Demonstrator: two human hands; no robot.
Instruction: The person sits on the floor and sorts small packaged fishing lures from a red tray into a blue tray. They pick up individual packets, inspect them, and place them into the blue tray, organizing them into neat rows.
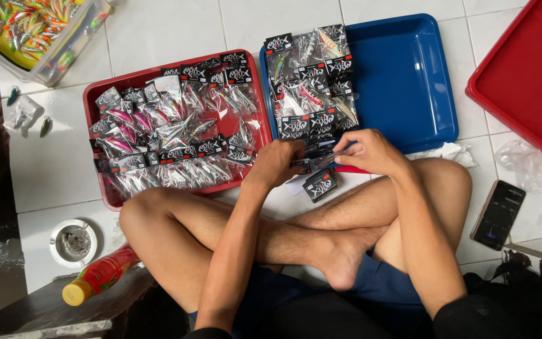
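White tiled floor: left hand and right hand both pinched on clear plastic lure packet, beside blue plastic tray and red plastic tray of packets.

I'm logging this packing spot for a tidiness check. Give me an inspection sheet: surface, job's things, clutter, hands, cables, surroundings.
Surface: white tiled floor; person sits cross-legged on it.
Job's things: small clear packet with black header card held between both hands; red plastic tray full of packed lures; blue plastic tray, packets stacked on its left half; one loose packet on the floor.
Clutter: red drink bottle with yellow cap; black phone; crumpled clear plastic; round metal floor drain.
Hands: left hand and right hand each have a grip on the packet.
Cables: nothing seen.
Surroundings: clear bin of loose colourful lures; second red tray, far right.
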